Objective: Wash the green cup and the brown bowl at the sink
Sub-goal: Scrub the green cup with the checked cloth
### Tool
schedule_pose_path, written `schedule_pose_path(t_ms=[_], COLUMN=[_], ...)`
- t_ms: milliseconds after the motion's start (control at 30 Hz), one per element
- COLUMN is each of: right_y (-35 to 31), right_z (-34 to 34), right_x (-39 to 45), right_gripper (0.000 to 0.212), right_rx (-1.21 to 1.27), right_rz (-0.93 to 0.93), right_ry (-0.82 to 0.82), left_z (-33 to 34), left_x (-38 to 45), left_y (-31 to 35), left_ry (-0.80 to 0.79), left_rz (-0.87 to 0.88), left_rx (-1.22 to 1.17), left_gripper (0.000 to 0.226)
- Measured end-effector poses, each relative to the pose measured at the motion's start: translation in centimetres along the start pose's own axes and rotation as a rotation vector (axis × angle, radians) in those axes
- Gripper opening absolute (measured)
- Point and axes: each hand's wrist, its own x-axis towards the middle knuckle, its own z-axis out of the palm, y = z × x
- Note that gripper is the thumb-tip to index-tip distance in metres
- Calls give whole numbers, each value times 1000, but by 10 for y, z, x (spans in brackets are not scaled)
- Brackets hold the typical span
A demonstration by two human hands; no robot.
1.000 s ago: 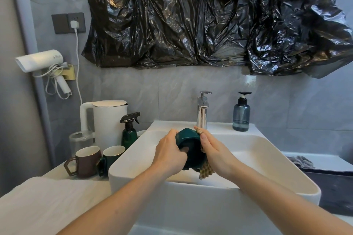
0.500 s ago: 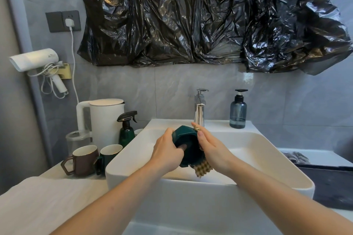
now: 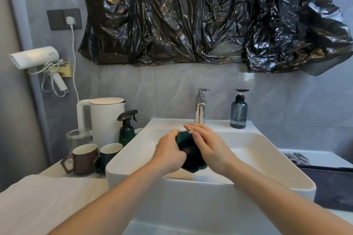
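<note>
**Green cup mid-scrub over the sink**

Green cup [image 3: 188,155] was held above the sink [image 3: 282,160] basin, in front of the tap [image 3: 200,108]. Left hand [image 3: 170,155] gripped its side; right hand [image 3: 210,146] pressed a tan sponge [image 3: 189,130] against it, fingers curled over. Step looked like scrubbing; a rinse probably comes next, and no water was visibly running. Cup's inside wasn't visible. Left of the sink, a brown mug [image 3: 84,158] and a second green mug [image 3: 108,155] stood upright on the bench [image 3: 57,171], showing white insides, contents hidden.

At your nine o'clock stand a white kettle [image 3: 104,118], a green spray bottle [image 3: 126,129] and a brown mug [image 3: 84,159]; at one o'clock, a blue soap dispenser [image 3: 238,110] just beside the faucet [image 3: 200,107].
</note>
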Motion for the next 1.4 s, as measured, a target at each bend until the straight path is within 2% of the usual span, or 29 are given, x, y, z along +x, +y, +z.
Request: schedule_pose_path(t_ms=[67, 167, 233, 367, 433, 633, 700, 800, 867, 1067, 1233, 1400], right_y=[2, 3, -1, -6, -5, 3, 0, -6, -5, -1, -5, 1], right_z=[0, 1, 0, 0, 0, 2, 1, 0, 1, -2, -2, -3], right_x=[0, -1, -3, -7, -5, -1, -3, -6, -4, -3, -5, -1], right_gripper=[39, 38, 32, 41, 42, 33, 35, 42, 42, 33, 31, 35], right_rx=[151, 294, 258, 10, -10, 335, 297, 22, -67, 276, 244, 65], right_rz=[93, 219, 177, -11, -37, 204, 177, 15, -40, 224, 220, 167], right_ry=[9, -70, -65, -71, -76, -76, -71, -62, -61, -103, -84, -28], left_z=[-1, -3, -3, 0, -2, -4, -3, -2, -2, -3, -1, 2], left_x=[1, 2, 1, -2, -2, 0, -2, -5, -5, -1, 0, 0], left_y=[0, -2, -1, 2, 2, 1, 3, 5, 6, 3, 2, -1], left_ry=[70, 112, 76, 35, 44, 96, 76, 32, 20, 104, 73, 16], left_rz=[-16, -64, -70, -17, -22, -56, -52, -10, 7, -29, -47, -26], left_rx=[-33, -98, -79, 29, 28, -54, -48, 37, 76, -27, -122, -103], left_gripper=[38, 40, 41, 35, 34, 38, 39, 39, 39, 39, 40, 39])
